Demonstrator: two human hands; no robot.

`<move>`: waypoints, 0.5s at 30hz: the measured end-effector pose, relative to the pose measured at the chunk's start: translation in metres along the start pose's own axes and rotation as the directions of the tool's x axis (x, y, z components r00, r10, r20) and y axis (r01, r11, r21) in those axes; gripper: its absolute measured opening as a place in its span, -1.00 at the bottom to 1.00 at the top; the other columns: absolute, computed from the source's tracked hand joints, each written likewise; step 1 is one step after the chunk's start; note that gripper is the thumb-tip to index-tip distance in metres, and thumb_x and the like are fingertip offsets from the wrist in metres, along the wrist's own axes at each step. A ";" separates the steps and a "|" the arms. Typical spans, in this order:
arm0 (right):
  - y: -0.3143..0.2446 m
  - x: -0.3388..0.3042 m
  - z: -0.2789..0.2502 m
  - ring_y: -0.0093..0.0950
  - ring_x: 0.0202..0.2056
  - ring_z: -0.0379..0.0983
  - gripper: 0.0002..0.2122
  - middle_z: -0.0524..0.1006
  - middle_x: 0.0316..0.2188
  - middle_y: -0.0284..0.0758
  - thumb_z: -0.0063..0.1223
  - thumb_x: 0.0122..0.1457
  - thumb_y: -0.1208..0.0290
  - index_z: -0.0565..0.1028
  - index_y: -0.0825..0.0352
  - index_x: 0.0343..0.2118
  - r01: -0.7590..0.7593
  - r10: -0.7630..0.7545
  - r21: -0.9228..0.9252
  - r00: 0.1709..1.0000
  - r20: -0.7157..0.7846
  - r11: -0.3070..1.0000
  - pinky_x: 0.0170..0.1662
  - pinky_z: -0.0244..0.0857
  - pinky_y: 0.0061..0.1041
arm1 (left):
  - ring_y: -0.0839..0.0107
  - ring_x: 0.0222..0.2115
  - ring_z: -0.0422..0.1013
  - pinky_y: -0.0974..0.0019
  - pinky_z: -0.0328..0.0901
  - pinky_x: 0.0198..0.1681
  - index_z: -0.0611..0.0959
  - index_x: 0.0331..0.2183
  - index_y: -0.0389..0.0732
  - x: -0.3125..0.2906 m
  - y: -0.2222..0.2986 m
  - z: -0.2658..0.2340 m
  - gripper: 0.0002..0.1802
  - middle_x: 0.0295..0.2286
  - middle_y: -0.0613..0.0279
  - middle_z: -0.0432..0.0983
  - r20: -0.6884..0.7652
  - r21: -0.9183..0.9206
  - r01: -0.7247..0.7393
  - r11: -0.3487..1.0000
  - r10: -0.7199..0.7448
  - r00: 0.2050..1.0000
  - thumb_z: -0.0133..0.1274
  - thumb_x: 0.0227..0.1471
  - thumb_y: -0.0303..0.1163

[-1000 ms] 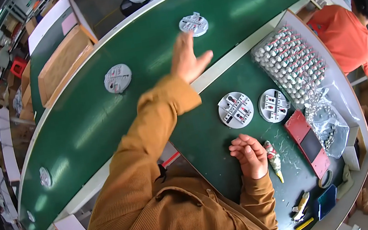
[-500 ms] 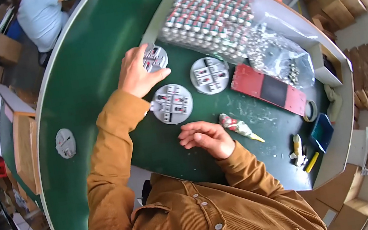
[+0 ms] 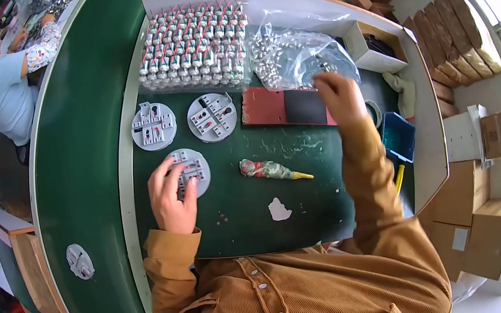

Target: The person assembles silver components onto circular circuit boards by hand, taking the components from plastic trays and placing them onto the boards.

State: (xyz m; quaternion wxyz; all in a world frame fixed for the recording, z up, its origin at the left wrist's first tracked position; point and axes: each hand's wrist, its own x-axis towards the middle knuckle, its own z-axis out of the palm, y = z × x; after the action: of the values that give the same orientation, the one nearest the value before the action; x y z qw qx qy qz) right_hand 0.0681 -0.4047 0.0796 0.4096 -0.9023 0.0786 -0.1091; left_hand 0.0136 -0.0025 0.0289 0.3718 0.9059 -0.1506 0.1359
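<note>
Left hand (image 3: 173,205), centre-left of the frame: fingers bent and parted from the thumb, over the left part of a round grey component disc (image 3: 199,162); firm grip cannot be confirmed. Right hand (image 3: 344,97), right of centre: fingers curled, contents not determinable, near a clear plastic bag (image 3: 297,57) of small metal parts. Two similar discs (image 3: 212,118) lie above, upper left of centre.

Grey disc (image 3: 198,163), seemingly blue tray (image 3: 398,137)

The round light-grey disc (image 3: 199,165), its component side up, lies on the green tabletop (image 3: 223,193).
</note>
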 end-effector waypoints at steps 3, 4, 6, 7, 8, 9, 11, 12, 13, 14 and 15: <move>0.026 0.071 0.019 -0.24 -0.29 0.61 -0.72 0.71 -0.31 -0.20 0.23 0.20 0.31 0.68 0.41 -0.15 0.004 0.024 -0.339 0.996 0.081 0.941 -0.11 0.47 -0.34 | -0.02 0.05 0.46 0.05 0.37 0.16 0.69 -0.01 -0.29 -0.014 0.004 0.008 -0.59 0.10 -0.02 0.52 -0.031 -0.069 0.021 0.997 -0.023 0.999 0.26 0.08 -0.42; 0.033 0.088 0.035 -0.22 -0.24 0.62 -0.71 0.72 -0.27 -0.20 0.25 0.19 0.27 0.68 0.40 -0.15 -0.041 0.113 -0.472 0.986 0.125 0.881 -0.08 0.47 -0.32 | -0.02 0.05 0.46 0.05 0.37 0.15 0.69 -0.01 -0.29 -0.020 0.002 0.008 -0.60 0.11 -0.01 0.52 -0.041 -0.083 0.043 0.996 -0.046 0.998 0.26 0.08 -0.42; 0.060 0.106 0.065 -0.22 -0.18 0.63 -0.68 0.72 -0.17 -0.20 0.27 0.20 0.22 0.68 0.36 -0.12 0.174 -0.149 -0.385 0.984 0.094 0.907 -0.02 0.47 -0.30 | -0.03 0.10 0.43 0.03 0.31 0.22 0.64 0.08 -0.28 -0.023 0.000 0.002 -0.46 0.15 -0.02 0.48 -0.047 -0.052 0.054 0.997 -0.057 0.997 0.30 0.04 -0.39; 0.073 0.134 0.051 -0.22 -0.18 0.63 -0.68 0.72 -0.17 -0.20 0.27 0.20 0.22 0.68 0.36 -0.12 0.184 -0.148 -0.375 0.981 0.123 0.909 -0.02 0.47 -0.30 | -0.03 0.10 0.43 0.03 0.31 0.22 0.64 0.08 -0.28 -0.024 -0.001 -0.003 -0.46 0.15 -0.02 0.48 -0.046 -0.041 0.083 0.996 -0.084 0.995 0.30 0.04 -0.39; 0.081 0.173 0.021 -0.24 -0.17 0.62 -0.67 0.71 -0.15 -0.21 0.27 0.20 0.21 0.68 0.35 -0.09 -0.194 0.179 -0.013 0.876 0.449 0.981 0.00 0.47 -0.31 | -0.03 0.13 0.40 0.02 0.28 0.26 0.58 0.15 -0.28 -0.020 -0.001 -0.006 -0.32 0.19 -0.04 0.43 -0.003 -0.095 0.049 0.994 -0.050 0.999 0.35 -0.03 -0.37; 0.087 0.190 0.017 -0.25 -0.15 0.62 -0.66 0.70 -0.12 -0.22 0.28 0.21 0.20 0.67 0.33 -0.07 -0.644 0.294 0.162 0.540 0.788 0.748 0.02 0.46 -0.31 | -0.04 0.17 0.37 0.00 0.24 0.29 0.52 0.22 -0.27 -0.020 -0.004 -0.008 -0.18 0.23 -0.05 0.39 0.043 -0.148 0.029 0.989 -0.023 0.999 0.41 -0.09 -0.34; 0.057 0.145 0.080 -0.30 -0.16 0.61 -0.66 0.70 -0.14 -0.24 0.30 0.20 0.25 0.66 0.32 -0.03 0.223 -0.036 -0.400 0.904 0.426 0.889 0.02 0.47 -0.35 | -0.03 0.23 0.31 0.00 0.18 0.34 0.38 0.33 -0.26 -0.035 -0.019 -0.018 0.09 0.29 -0.07 0.30 0.128 -0.131 -0.009 0.991 0.026 0.991 0.50 -0.23 -0.28; 0.079 0.154 0.065 -0.34 -0.16 0.60 -0.68 0.70 -0.14 -0.26 0.30 0.18 0.33 0.66 0.31 -0.01 0.259 -0.074 -0.381 0.896 0.437 0.888 0.01 0.46 -0.36 | -0.03 0.23 0.31 0.00 0.18 0.34 0.38 0.33 -0.26 -0.031 -0.019 -0.014 0.09 0.29 -0.07 0.30 0.130 -0.140 -0.005 0.990 0.023 0.991 0.50 -0.23 -0.28; 0.073 0.151 0.067 -0.34 -0.17 0.60 -0.68 0.70 -0.15 -0.26 0.29 0.18 0.36 0.66 0.32 -0.01 0.260 -0.067 -0.388 0.892 0.446 0.884 0.00 0.46 -0.36 | -0.01 0.24 0.30 -0.01 0.18 0.34 0.37 0.33 -0.26 -0.032 -0.019 -0.014 0.12 0.29 -0.06 0.30 0.158 -0.098 -0.010 0.995 0.025 0.987 0.52 -0.25 -0.27; 0.068 0.148 0.068 -0.35 -0.17 0.60 -0.68 0.70 -0.17 -0.26 0.28 0.17 0.40 0.66 0.32 -0.01 0.260 -0.058 -0.399 0.890 0.453 0.879 -0.01 0.46 -0.36 | 0.00 0.25 0.30 -0.01 0.18 0.35 0.37 0.33 -0.25 -0.034 -0.019 -0.014 0.14 0.29 -0.05 0.30 0.188 -0.060 -0.018 0.998 0.029 0.982 0.53 -0.28 -0.25; 0.095 0.151 0.049 -0.34 -0.17 0.61 -0.69 0.70 -0.16 -0.24 0.27 0.16 0.39 0.67 0.32 -0.02 0.177 -0.031 -0.296 0.898 0.439 0.938 -0.02 0.46 -0.36 | 0.00 0.25 0.30 -0.01 0.18 0.35 0.37 0.33 -0.25 -0.028 -0.017 -0.008 0.14 0.29 -0.05 0.30 0.194 -0.083 -0.026 0.996 0.042 0.980 0.53 -0.28 -0.25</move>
State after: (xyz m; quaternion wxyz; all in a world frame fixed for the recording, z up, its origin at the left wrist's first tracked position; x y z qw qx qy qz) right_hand 0.2216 -0.4660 -0.0038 0.2539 -0.9625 -0.0451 0.0840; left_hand -0.0073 0.0196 0.0136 0.3889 0.8965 -0.2071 0.0466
